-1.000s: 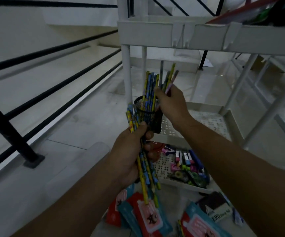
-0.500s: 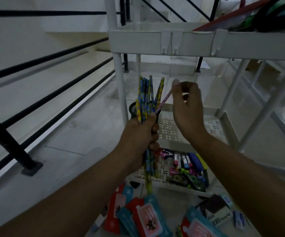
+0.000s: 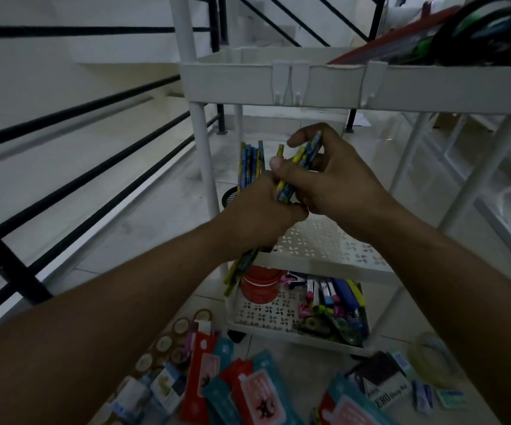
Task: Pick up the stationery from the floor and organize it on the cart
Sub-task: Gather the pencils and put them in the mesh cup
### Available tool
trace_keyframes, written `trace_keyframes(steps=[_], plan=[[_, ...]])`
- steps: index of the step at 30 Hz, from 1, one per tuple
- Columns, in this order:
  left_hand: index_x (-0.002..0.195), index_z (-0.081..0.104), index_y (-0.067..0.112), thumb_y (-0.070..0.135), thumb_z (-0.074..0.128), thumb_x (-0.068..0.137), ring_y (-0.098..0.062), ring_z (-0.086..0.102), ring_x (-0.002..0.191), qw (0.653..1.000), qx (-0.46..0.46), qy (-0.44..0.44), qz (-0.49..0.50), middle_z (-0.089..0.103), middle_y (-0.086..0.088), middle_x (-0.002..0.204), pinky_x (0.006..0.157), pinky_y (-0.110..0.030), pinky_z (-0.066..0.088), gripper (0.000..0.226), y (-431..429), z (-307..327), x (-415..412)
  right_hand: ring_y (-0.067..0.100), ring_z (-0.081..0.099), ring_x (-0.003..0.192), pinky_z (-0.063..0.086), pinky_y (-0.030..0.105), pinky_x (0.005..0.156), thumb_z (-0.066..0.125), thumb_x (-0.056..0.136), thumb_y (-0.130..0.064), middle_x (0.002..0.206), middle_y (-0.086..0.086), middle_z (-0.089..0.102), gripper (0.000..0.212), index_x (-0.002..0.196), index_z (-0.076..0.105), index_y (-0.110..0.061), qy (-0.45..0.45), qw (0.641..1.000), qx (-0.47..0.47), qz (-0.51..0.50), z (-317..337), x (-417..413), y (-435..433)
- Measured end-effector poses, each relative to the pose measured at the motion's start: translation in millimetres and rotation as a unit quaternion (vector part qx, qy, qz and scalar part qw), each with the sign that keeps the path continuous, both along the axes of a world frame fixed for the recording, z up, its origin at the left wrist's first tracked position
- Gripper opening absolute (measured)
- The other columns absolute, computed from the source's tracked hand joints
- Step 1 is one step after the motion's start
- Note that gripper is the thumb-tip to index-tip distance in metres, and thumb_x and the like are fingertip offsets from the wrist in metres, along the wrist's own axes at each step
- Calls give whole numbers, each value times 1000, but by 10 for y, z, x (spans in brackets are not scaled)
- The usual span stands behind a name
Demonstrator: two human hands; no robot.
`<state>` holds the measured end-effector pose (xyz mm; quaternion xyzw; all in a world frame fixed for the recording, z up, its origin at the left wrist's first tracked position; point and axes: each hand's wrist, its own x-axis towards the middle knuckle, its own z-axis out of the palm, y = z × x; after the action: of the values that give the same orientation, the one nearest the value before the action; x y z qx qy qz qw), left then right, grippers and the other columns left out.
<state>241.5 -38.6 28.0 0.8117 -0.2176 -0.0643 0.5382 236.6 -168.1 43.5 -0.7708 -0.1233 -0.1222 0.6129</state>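
Note:
My left hand (image 3: 260, 213) grips a bundle of blue-and-yellow pencils (image 3: 249, 162), whose tops stand above the fist and whose lower ends stick out below it. My right hand (image 3: 330, 179) pinches a few of those pencils (image 3: 304, 154), tilted to the right, just above the left fist. Both hands hover in front of the middle shelf (image 3: 324, 243) of the white cart (image 3: 278, 84). A black mesh pencil cup (image 3: 231, 196) stands on that shelf, mostly hidden behind my left hand.
The bottom shelf (image 3: 263, 314) holds a red cup (image 3: 260, 286), markers and tape dispensers. On the floor lie red and teal packets (image 3: 242, 391), tape rolls (image 3: 168, 342), small boxes and erasers (image 3: 422, 397). A black railing (image 3: 79, 142) runs along the left. The top shelf carries dark items.
My right hand has come down from one pencil's tip and now pinches a few pencils right above the left fist. The view has shifted down and closer to the cart.

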Motion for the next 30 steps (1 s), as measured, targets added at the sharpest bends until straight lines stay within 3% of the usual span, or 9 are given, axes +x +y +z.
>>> trace_keyframes(steps=[2, 5, 7, 11, 17, 20, 23, 26, 30], plan=[[111, 50, 14, 15, 65, 84, -10, 51, 54, 999, 25, -14, 17, 56, 1, 70, 49, -25, 41, 30, 13, 12, 51, -1, 46, 40, 36, 14, 40, 67, 89, -18, 68, 3, 53, 23, 99, 47, -14, 20, 998, 66, -4, -1, 30, -14], [108, 52, 16, 28, 70, 82, -15, 61, 70, 994, 71, -71, 29, 63, -2, 87, 61, -35, 51, 34, 83, -11, 73, 6, 47, 42, 37, 20, 41, 65, 90, -21, 76, 6, 58, 23, 98, 44, -18, 54, 992, 107, -32, -29, 89, -65], [108, 54, 16, 31, 71, 82, -9, 62, 81, 987, 71, -137, 38, 63, -1, 96, 73, -25, 54, 35, 140, -45, 35, 9, 44, 44, 35, 21, 41, 64, 92, -21, 77, 8, 61, 23, 100, 43, -17, 62, 988, 141, -35, -59, 129, -107], [121, 52, 9, 26, 67, 87, -2, 55, 82, 958, 62, -261, 99, 60, 0, 106, 70, 0, 42, 42, 271, -186, -91, 8, 41, 42, 33, 19, 39, 61, 93, -12, 77, 8, 58, 21, 95, 41, -15, 53, 972, 211, -90, -60, 210, -218], [127, 46, 14, 17, 57, 89, -15, 52, 110, 936, 70, -316, 137, 56, -4, 120, 97, -17, 40, 40, 521, -573, -147, 10, 43, 44, 34, 20, 40, 64, 91, -12, 81, 13, 57, 26, 84, 40, -17, 0, 946, 261, -190, -60, 286, -370], [141, 37, 6, 25, 53, 90, -17, 44, 127, 938, 136, -299, 114, 49, -8, 136, 108, -19, 33, 57, 587, -746, -151, 11, 49, 47, 38, 19, 41, 71, 86, -19, 83, 15, 58, 29, 81, 42, -18, -31, 944, 229, -235, -109, 334, -307], [143, 33, 2, 36, 46, 90, -12, 34, 132, 925, 180, -316, 115, 43, -13, 143, 111, -7, 16, 64, 614, -818, -151, 21, 60, 57, 51, 33, 51, 76, 75, -40, 79, 12, 63, 35, 80, 44, -25, -65, 952, 130, -269, -188, 364, -186], [141, 37, 3, 43, 40, 89, -19, 39, 132, 921, 199, -312, 121, 44, -13, 143, 110, -19, 22, 66, 602, -789, -173, 26, 64, 57, 53, 37, 54, 77, 76, -40, 76, 13, 63, 36, 80, 44, -25, -97, 958, 47, -265, -275, 390, -55], [138, 43, 1, 44, 40, 91, -22, 41, 132, 910, 229, -325, 113, 45, -13, 141, 109, -26, 30, 64, 599, -783, -186, 22, 63, 72, 57, 35, 65, 75, 81, -37, 78, 1, 55, 43, 97, 51, -5, -93, 967, -86, -221, -308, 429, 56]])
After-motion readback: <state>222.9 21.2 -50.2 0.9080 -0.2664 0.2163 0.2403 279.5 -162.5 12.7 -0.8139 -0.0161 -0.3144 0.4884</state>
